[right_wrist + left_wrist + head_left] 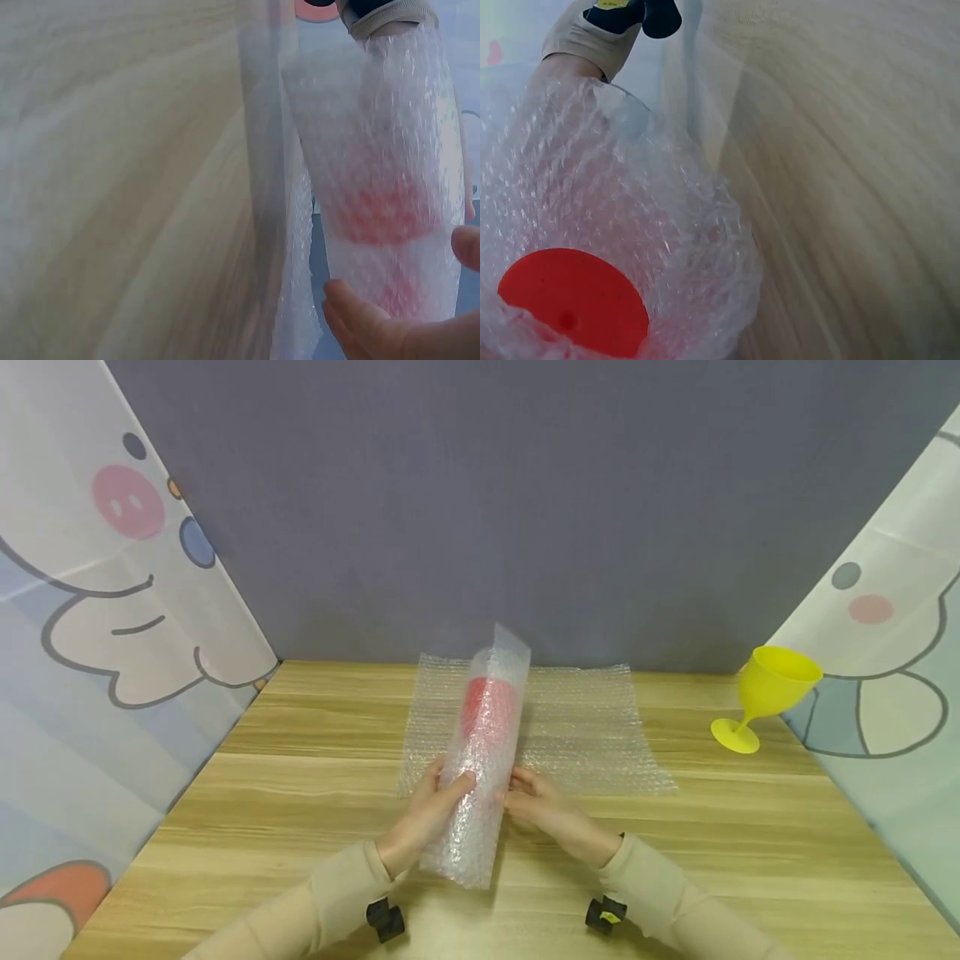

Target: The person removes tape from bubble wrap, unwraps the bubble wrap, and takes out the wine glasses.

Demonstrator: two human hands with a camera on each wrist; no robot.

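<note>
A red goblet (486, 706) shows through a roll of bubble wrap (472, 827) around it, tilted over the table. Its round red base (577, 304) is visible down the roll's near end in the left wrist view. My left hand (427, 810) grips the roll from the left, thumb lying across the top. On the other side my right hand (551, 810) touches the roll's right edge with loosely bent fingers. From the right wrist view, the right fingertips (349, 300) lie against the wrap near the goblet's stem. A loose flap (510, 652) of wrap stands up at the far end.
Another bubble wrap sheet (585, 727) lies flat on the wooden table (300, 827) behind the roll. A yellow goblet (776, 685) stands at the far right by the printed side cloth (892, 635). A grey wall (450, 510) closes off the back.
</note>
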